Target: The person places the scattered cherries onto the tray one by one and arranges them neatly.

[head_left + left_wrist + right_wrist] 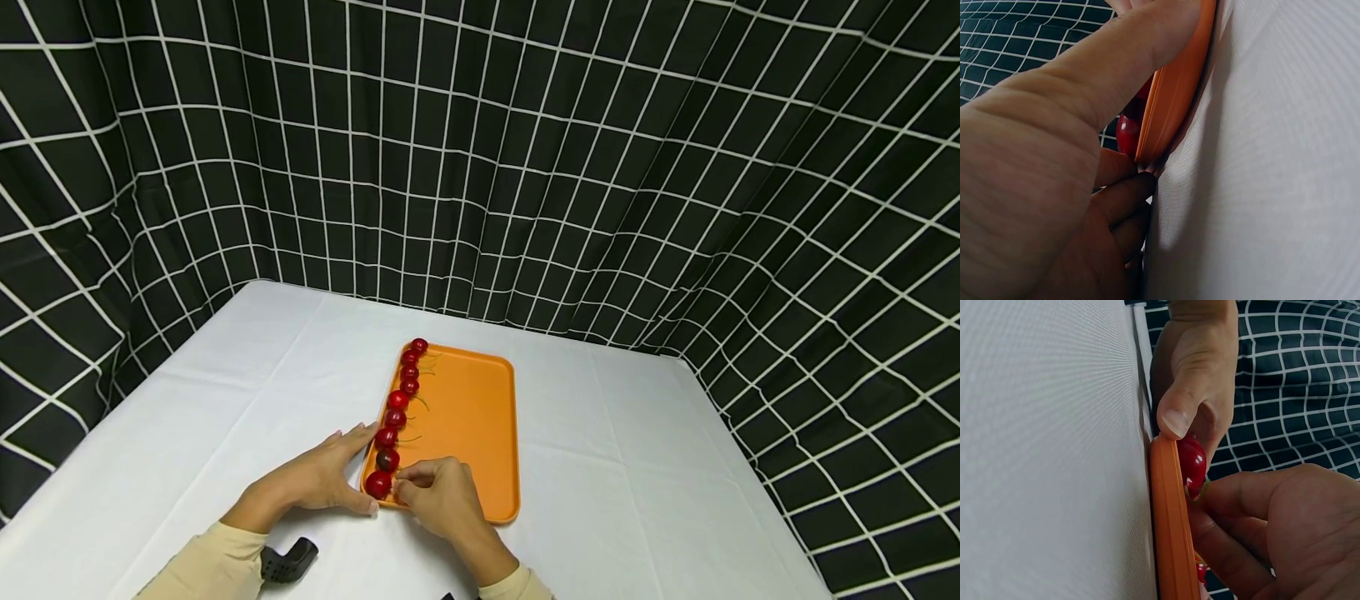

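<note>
A row of several red cherries runs along the left side of an orange tray, with thin stems pointing right. My left hand spans the tray's near left corner, its fingers at the left rim and its thumb on the near rim. At that corner lies a cherry, glossy red in the right wrist view. My right hand pinches this cherry's greenish stem between thumb and forefinger. One darker cherry sits just beyond it.
The tray stands on a white cloth-covered table. A black curved object lies by the left sleeve. Dark curtains with a white grid surround the table at the back and sides.
</note>
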### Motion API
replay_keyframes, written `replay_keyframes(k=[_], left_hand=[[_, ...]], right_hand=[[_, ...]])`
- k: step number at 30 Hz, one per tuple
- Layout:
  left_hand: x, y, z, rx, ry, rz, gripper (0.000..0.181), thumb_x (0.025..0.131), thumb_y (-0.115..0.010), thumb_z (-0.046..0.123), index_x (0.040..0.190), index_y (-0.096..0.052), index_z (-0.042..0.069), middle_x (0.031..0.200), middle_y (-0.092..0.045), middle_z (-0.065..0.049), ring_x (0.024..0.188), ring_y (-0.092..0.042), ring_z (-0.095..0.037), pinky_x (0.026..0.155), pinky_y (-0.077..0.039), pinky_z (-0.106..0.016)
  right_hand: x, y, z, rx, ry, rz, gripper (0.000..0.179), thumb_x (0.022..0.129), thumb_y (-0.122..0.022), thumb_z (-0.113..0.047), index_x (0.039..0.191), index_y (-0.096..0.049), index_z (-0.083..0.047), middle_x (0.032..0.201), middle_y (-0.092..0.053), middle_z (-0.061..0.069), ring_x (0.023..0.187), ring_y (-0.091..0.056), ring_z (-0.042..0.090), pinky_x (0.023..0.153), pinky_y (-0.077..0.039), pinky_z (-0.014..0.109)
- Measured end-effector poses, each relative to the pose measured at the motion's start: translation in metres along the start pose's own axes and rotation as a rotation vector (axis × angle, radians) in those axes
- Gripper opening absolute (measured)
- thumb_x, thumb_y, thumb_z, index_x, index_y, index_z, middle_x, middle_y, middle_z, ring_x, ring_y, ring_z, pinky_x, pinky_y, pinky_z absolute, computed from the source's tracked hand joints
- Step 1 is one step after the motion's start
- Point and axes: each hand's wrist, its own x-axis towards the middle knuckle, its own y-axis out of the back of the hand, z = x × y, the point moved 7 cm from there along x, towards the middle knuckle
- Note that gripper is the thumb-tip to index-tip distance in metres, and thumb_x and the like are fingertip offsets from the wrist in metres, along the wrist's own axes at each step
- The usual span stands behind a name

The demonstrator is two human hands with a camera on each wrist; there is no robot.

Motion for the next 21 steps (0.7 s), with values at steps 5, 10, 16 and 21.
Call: replay_keyframes(k=[5,10,16,21], left_hand=[[0.002,0.001,0.002,-0.002,-0.008,0.0,0.117,0.058,-0.09,0.047,0.151,-0.032,0.005,0.152,-0.028,-0.022,0.136,-0.018,-0.052,0.108,-0.019,-0.062],[0.003,0.002,0.004,-0.007,-0.01,0.001,0.118,0.058,-0.09,0.047,0.151,-0.031,0.005,0.153,-0.027,-0.022,0.136,-0.017,-0.052,0.108,-0.018,-0.062],[0.004,0.002,0.003,-0.014,-0.02,0.015,0.118,0.058,-0.091,0.047,0.151,-0.031,0.005,0.152,-0.028,-0.024,0.135,-0.017,-0.054,0.108,-0.018,-0.063],[0.001,0.0,0.0,-0.009,-0.003,0.008,0.119,0.057,-0.091,0.047,0.151,-0.032,0.006,0.152,-0.028,-0.023,0.135,-0.017,-0.054,0.108,-0.018,-0.064]], right_hand=[[0.001,0.002,0.0,0.0,-0.005,0.006,0.008,0.082,-0.072,-0.006,0.087,-0.079,-0.007,0.071,-0.07,-0.011,0.059,-0.063,0.001,0.049,-0.051,0.02],[0.004,0.008,0.002,-0.01,-0.011,0.03,0.009,0.083,-0.07,-0.008,0.086,-0.078,-0.007,0.072,-0.07,-0.011,0.058,-0.059,0.002,0.047,-0.049,0.021],[0.007,0.022,-0.002,-0.06,0.015,0.077,0.014,0.084,-0.066,-0.011,0.091,-0.077,-0.007,0.076,-0.068,-0.012,0.064,-0.057,0.006,0.05,-0.048,0.023],[0.006,0.039,-0.002,-0.052,0.009,0.11,0.014,0.088,-0.068,-0.015,0.094,-0.077,-0.007,0.079,-0.068,-0.012,0.074,-0.06,0.01,0.064,-0.051,0.027]])
